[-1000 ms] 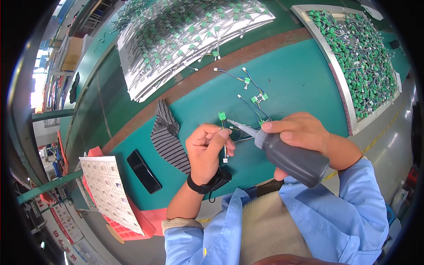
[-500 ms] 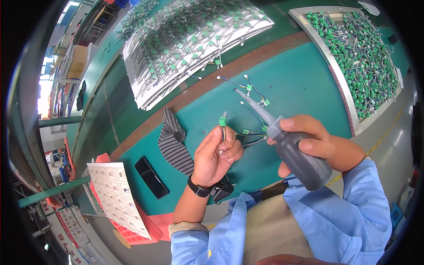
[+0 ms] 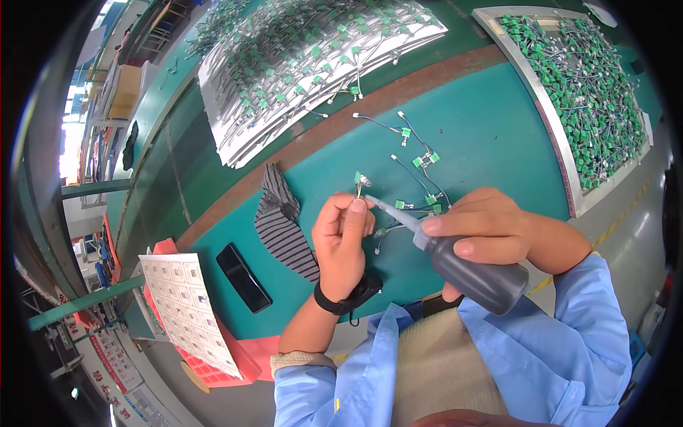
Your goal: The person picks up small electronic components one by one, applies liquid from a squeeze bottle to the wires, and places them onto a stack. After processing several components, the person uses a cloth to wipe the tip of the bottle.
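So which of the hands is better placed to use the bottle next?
Probably the right hand: it grips the dark bottle, its nozzle near the green connector whose wires the left hand pinches.

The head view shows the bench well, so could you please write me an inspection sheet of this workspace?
Surface: green tabletop with a brown strip beyond it.
Work items: dark grey plastic squeeze bottle with tapered grey nozzle; small green connector with thin wires.
Clutter: black rectangular phone; grey-and-black striped cloth.
Hands: left hand pinches the wires; right hand grips the bottle, nozzle tip near the wires.
Cables: loose green wired connectors on the tabletop; more heaped on white sheets and in a pale-framed tray.
Surroundings: red plastic crate, white printed sheet, grey floor.
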{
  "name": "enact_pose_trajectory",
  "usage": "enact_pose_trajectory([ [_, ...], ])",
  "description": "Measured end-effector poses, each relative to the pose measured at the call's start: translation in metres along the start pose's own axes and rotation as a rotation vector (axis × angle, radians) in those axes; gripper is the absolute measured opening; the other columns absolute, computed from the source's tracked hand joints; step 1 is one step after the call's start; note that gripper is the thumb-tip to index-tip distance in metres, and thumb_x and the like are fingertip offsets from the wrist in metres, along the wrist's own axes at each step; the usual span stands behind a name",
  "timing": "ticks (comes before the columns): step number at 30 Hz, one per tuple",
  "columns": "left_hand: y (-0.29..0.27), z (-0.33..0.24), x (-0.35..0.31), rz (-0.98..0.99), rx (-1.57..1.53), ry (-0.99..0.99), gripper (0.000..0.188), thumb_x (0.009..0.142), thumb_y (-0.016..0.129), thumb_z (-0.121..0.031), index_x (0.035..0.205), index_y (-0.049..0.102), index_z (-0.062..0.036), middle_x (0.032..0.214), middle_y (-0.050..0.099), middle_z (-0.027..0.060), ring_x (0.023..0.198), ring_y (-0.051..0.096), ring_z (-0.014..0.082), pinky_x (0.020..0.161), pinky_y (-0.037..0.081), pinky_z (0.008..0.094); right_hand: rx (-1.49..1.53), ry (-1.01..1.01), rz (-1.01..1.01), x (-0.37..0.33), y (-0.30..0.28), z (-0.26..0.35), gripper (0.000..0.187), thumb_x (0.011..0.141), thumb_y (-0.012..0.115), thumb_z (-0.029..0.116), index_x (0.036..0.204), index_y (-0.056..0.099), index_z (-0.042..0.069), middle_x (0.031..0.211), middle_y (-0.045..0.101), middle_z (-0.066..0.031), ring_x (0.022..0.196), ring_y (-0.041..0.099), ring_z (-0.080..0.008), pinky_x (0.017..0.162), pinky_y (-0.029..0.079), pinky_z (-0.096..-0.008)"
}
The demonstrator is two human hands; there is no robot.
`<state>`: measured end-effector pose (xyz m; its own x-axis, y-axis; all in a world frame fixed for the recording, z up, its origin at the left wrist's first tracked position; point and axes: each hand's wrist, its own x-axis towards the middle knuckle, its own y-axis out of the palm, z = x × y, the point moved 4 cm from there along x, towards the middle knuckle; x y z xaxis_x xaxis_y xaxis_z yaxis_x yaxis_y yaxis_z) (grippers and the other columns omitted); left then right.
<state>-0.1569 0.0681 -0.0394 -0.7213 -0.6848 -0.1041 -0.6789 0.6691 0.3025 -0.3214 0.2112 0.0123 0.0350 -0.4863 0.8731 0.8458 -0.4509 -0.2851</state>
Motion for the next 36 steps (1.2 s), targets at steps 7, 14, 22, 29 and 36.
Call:
enact_pose_trajectory([
  [7, 0.0022, -0.0044, -0.0043, -0.023, 0.264, 0.141, 0.010, 0.101, 0.057, -0.007, 0.098, 0.061, 0.0018, 0.088, 0.054, 0.0004, 0.068, 0.045, 0.0038, 0.059, 0.036, 0.0196, -0.009, 0.031, -0.029, 0.0014, 0.0026, -0.0020, 0.065, 0.073, 0.090, 0.034, 0.118, 0.054, 0.005, 0.122, 0.065, -0.0260, 0.074, 0.072, -0.0241, 0.057, 0.056, -0.0289],
  [14, 0.0025, -0.0065, -0.0047, -0.031, 0.293, 0.160, 0.011, 0.102, 0.057, -0.008, 0.099, 0.062, 0.0020, 0.089, 0.054, 0.0002, 0.068, 0.044, 0.0030, 0.059, 0.035, 0.0190, -0.010, 0.043, -0.015, 0.0009, 0.0019, -0.0012, 0.065, 0.073, 0.090, 0.032, 0.119, 0.053, 0.004, 0.122, 0.065, -0.0266, 0.074, 0.072, -0.0251, 0.059, 0.057, -0.0301],
  [22, 0.0025, -0.0071, -0.0057, -0.026, 0.347, 0.140, 0.010, 0.102, 0.054, -0.007, 0.097, 0.057, 0.0020, 0.084, 0.051, 0.0031, 0.067, 0.047, 0.0086, 0.061, 0.040, 0.0246, -0.034, 0.043, -0.009, 0.0016, 0.0019, -0.0012, 0.066, 0.073, 0.090, 0.031, 0.120, 0.053, 0.003, 0.121, 0.065, -0.0269, 0.073, 0.072, -0.0254, 0.058, 0.057, -0.0297],
  [29, 0.0021, -0.0072, -0.0060, -0.025, 0.366, 0.141, 0.012, 0.102, 0.054, -0.008, 0.099, 0.058, 0.0026, 0.082, 0.051, 0.0026, 0.067, 0.047, 0.0084, 0.061, 0.040, 0.0244, -0.035, 0.021, -0.019, -0.0009, 0.0030, -0.0021, 0.067, 0.073, 0.090, 0.031, 0.122, 0.053, 0.002, 0.119, 0.066, -0.0276, 0.066, 0.070, -0.0235, 0.053, 0.056, -0.0289],
  [36, 0.0024, -0.0064, -0.0049, -0.019, 0.298, 0.128, 0.013, 0.102, 0.055, -0.009, 0.099, 0.060, 0.0026, 0.086, 0.051, 0.0009, 0.067, 0.045, 0.0055, 0.060, 0.037, 0.0215, -0.036, 0.025, -0.040, -0.0002, 0.0021, -0.0023, 0.068, 0.073, 0.090, 0.031, 0.122, 0.053, 0.001, 0.119, 0.066, -0.0277, 0.065, 0.069, -0.0226, 0.052, 0.055, -0.0281],
])
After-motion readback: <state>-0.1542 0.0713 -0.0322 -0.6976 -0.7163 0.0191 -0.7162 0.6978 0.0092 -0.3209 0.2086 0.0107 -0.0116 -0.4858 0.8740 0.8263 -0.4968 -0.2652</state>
